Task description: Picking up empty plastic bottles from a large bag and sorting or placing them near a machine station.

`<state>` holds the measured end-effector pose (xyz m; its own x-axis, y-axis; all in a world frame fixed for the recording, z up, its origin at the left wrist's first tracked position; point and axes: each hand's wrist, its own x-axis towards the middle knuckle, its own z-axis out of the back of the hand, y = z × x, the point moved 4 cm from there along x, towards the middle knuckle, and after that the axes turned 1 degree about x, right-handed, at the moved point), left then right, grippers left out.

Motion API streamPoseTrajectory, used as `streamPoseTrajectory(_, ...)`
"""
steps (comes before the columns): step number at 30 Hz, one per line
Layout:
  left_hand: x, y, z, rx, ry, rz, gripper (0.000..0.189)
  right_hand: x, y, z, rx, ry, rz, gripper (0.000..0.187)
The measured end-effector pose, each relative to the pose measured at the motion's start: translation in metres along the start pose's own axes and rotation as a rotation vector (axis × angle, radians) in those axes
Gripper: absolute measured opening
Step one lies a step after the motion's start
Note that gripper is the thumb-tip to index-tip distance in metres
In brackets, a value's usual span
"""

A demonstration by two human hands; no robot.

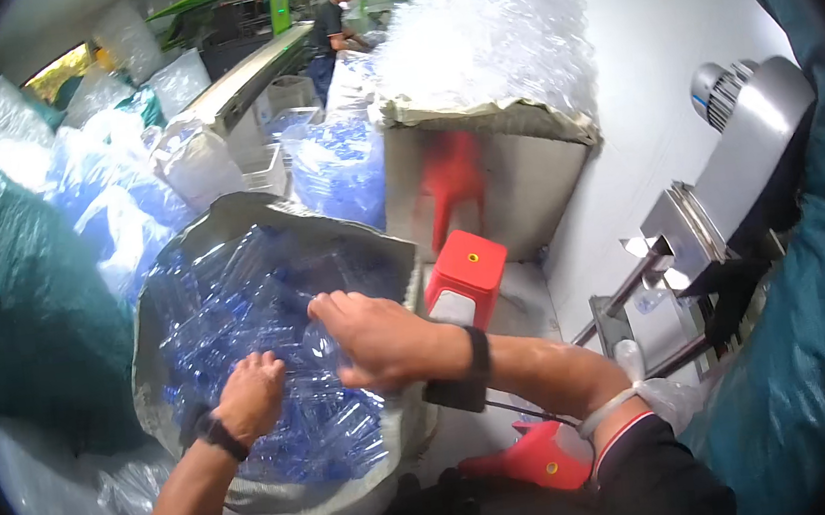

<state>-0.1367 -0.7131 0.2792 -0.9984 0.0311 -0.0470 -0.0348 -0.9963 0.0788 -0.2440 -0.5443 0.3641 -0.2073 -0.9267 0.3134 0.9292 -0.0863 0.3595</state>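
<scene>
In front of me stands a big woven sack (410, 416) with its mouth rolled wide, filled with clear bluish plastic containers (340, 431), perhaps bottles. My right hand (383, 336) is over the right side of the pile, fingers and thumb curled round a clear plastic container (320, 346), which is partly hidden by the hand. My left hand (252, 396) is lower and to the left, against the pile with its fingers bent. Whether it grips a container is hidden by the back of the hand.
Right of the sack are a red plastic stool (470, 263) and another red stool (546, 454). A metal machine with a motor (753, 124) stands at right. Behind is a large crate (494, 173) heaped with clear plastic. Full bags (32, 297) crowd the left. A person (333, 36) works farther back.
</scene>
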Motion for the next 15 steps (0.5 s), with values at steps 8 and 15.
streamPoseTrajectory(8,-0.011,0.025,0.099,-0.227,-0.304,0.137,0.061,-0.102,0.008,0.037,-0.364,-0.11,0.032,0.028)
streamPoseTrajectory(15,0.066,0.013,0.155,-1.16,-0.669,-0.094,0.078,-0.184,-0.02,0.075,-0.155,-0.326,-0.2,0.053)
